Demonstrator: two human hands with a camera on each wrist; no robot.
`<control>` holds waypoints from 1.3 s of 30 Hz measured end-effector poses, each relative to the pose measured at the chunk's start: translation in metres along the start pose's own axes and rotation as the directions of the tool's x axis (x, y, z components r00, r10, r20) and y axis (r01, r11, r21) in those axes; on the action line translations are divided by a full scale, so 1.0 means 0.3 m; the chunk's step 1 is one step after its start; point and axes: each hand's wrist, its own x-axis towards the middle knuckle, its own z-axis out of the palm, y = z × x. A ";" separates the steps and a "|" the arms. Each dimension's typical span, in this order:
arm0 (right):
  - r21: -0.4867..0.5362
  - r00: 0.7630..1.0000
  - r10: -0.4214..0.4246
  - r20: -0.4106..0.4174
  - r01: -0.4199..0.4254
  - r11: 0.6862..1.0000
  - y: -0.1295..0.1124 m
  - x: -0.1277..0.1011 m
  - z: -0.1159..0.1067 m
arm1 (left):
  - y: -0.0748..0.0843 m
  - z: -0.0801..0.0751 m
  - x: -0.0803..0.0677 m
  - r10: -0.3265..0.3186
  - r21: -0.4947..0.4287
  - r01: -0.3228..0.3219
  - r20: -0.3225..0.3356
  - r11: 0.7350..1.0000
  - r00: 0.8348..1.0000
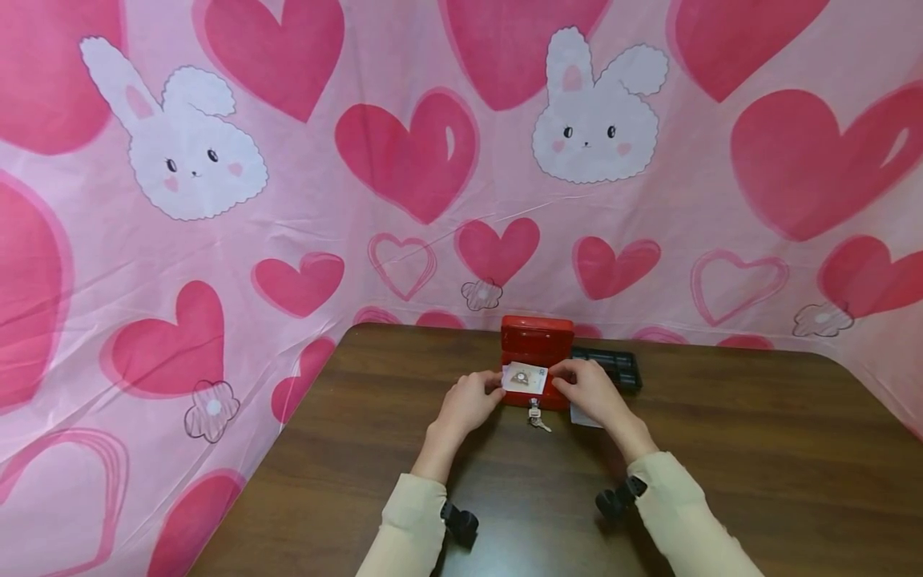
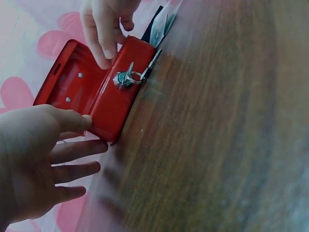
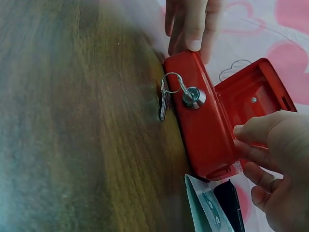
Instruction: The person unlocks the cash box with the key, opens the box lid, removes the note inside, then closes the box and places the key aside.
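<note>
A small red cash box [image 1: 537,343] stands open near the table's far edge, its lid up. A key on a ring [image 1: 534,414] sits in the front lock [image 2: 121,79] [image 3: 192,97]. Over the box's opening lies a banknote [image 1: 524,377]. My left hand [image 1: 470,403] pinches its left end, thumb by the box's rim [image 2: 72,121]. My right hand [image 1: 593,393] pinches the right end, fingertips at the front rim [image 2: 104,50]. Neither wrist view shows the note itself.
A black coin tray [image 1: 614,365] lies behind the box to the right. More banknotes [image 3: 206,209] lie on the table [image 1: 721,449] beside the box, under my right hand. A pink cloth with hearts and rabbits [image 1: 404,160] hangs behind the dark wooden table.
</note>
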 end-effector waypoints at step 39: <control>-0.258 0.997 0.050 0.052 -0.035 0.965 -0.023 0.075 0.031 | -0.005 0.003 0.004 -0.010 -0.054 0.011 0.016 0.998 1.000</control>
